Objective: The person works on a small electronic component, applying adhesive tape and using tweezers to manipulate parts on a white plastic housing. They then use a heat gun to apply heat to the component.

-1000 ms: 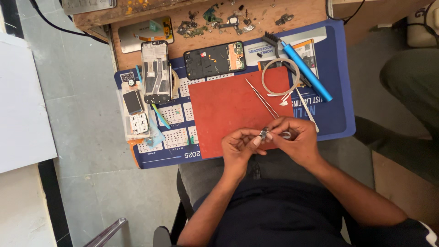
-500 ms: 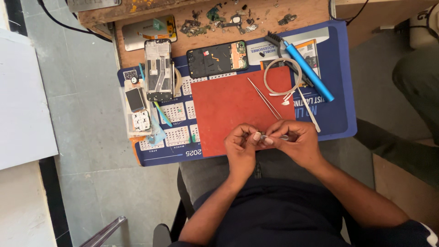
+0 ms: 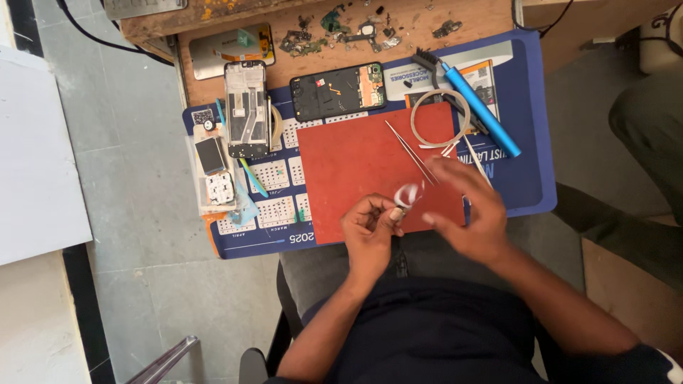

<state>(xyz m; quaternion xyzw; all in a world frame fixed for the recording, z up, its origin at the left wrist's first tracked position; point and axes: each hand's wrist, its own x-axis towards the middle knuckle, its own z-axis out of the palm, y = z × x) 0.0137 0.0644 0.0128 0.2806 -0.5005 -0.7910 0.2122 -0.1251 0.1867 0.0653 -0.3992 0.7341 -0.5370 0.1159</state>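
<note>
A person's left hand [image 3: 370, 231] pinches a small pale part [image 3: 405, 195] over the near edge of a red mat [image 3: 356, 171]; the part is too blurred to tell which way it points. The right hand [image 3: 466, 210] hovers beside it, fingers loosely spread, blurred. The mat lies on a blue sheet [image 3: 530, 142] printed with white calendar grids. Tweezers [image 3: 411, 151] lie diagonally on the mat.

Two opened phones [image 3: 247, 108] [image 3: 340, 91], one red mat [image 3: 356, 167], one blue brush [image 3: 473, 98], one pair of tweezers [image 3: 410, 151], two hands [image 3: 370, 231] [image 3: 466, 206].
</note>
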